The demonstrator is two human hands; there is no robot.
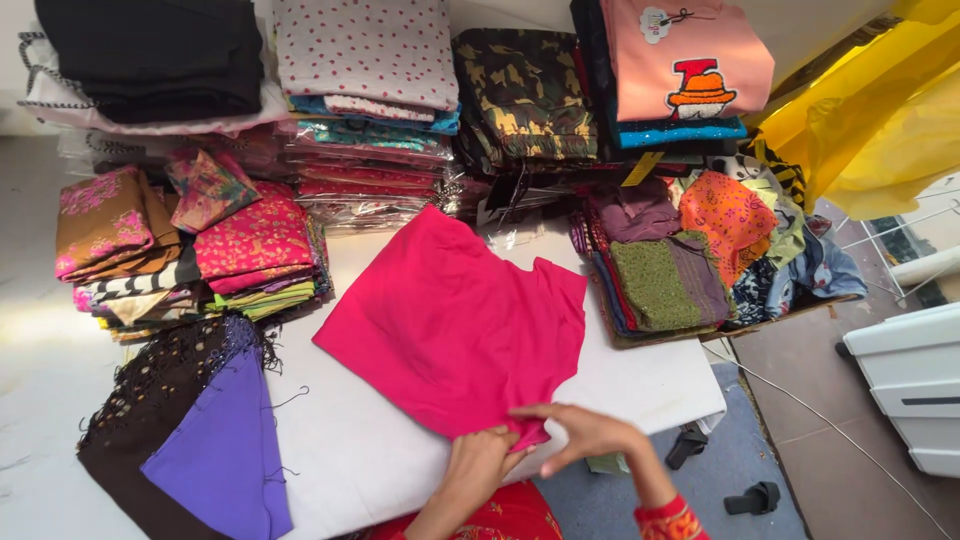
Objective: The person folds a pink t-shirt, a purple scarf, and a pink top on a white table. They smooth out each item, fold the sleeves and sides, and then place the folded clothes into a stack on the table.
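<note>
Hands [530, 450] hiding pink cloth's [455, 320] corner

White worktable [640, 385] under bright daylight, ringed with folded cloth: black stack [150, 50] and dotted stack [365, 50] at the back, camouflage pile [525, 90], peach top with a cartoon hat [690, 60]. Patterned bundles [190, 240] at left, purple cloth with black lace [190, 440] near the front corner. Yellow plastic sheeting [880, 120] at right. Grey-brown tiled floor [840, 460] below, white plastic unit [915, 380], thin cable [800, 400], 2 black clips [750, 497].
</note>
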